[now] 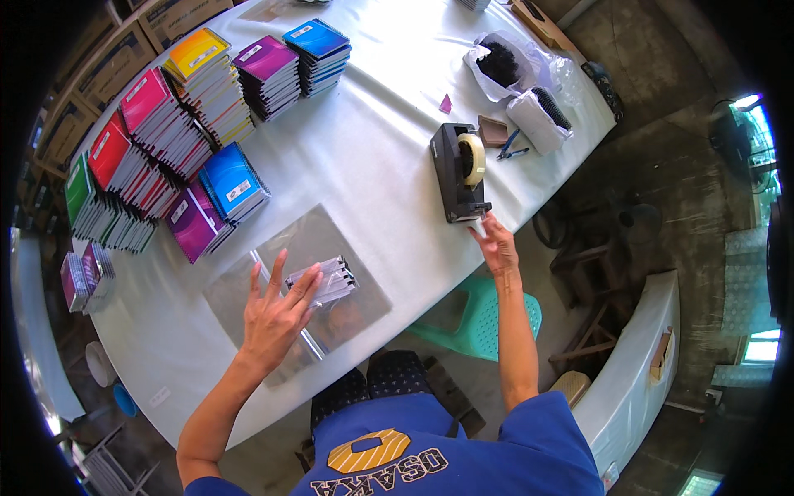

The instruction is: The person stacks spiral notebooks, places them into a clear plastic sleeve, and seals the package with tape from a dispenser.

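My left hand (275,318), fingers spread, lies over clear plastic sheets (356,310) on the table. Beside its fingertips is a small bundle of clear plastic pieces with black ends (331,279); their exact kind I cannot make out. Out to the right, my right hand (498,246) has its fingers pinched at the cutter end of a black tape dispenser (453,178). A roll of yellowish tape (472,159) sits in the dispenser. The tape end at my fingertips is small and partly hidden.
Stacks of spiral notebooks (161,120) in several colours fill the table's left side. Past the dispenser lie blue-handled pliers (511,147), a brown piece (492,131), a white-wrapped bundle (539,120) and a plastic bag with black contents (500,64). A green stool (488,318) stands below the table edge.
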Tool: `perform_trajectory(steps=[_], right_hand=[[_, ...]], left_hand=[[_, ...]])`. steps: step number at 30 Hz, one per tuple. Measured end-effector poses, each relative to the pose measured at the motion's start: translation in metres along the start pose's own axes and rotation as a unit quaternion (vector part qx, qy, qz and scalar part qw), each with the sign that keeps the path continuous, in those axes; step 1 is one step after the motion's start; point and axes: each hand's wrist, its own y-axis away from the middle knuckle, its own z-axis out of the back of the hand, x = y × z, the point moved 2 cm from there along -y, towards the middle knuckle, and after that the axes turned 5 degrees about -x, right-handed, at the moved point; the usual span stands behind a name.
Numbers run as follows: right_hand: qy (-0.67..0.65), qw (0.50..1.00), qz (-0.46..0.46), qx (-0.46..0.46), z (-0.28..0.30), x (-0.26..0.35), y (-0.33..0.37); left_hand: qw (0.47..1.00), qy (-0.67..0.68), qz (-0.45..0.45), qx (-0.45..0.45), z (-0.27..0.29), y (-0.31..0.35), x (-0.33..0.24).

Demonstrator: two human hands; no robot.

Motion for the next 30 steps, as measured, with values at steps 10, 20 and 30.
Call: perform_trajectory(steps=[10,20,30], right_hand=[[0.225,0.971,-0.079,0.034,-0.168,0.000,0.139],[0.184,0.971,-0.153,-0.027,-0.246,-0.067,0.222],[0.240,0.970,0.036,-0.003,-0.230,-0.104,0.210]], left_hand=[[1.000,-0.009,0.010,0.009,-0.006,0.008,0.006],[1.000,0.002,-0.006,-0.031,-0.001,0.004,0.007],[0.900,0.391,0.139,0.130,-0.034,-0.035,0.042]])
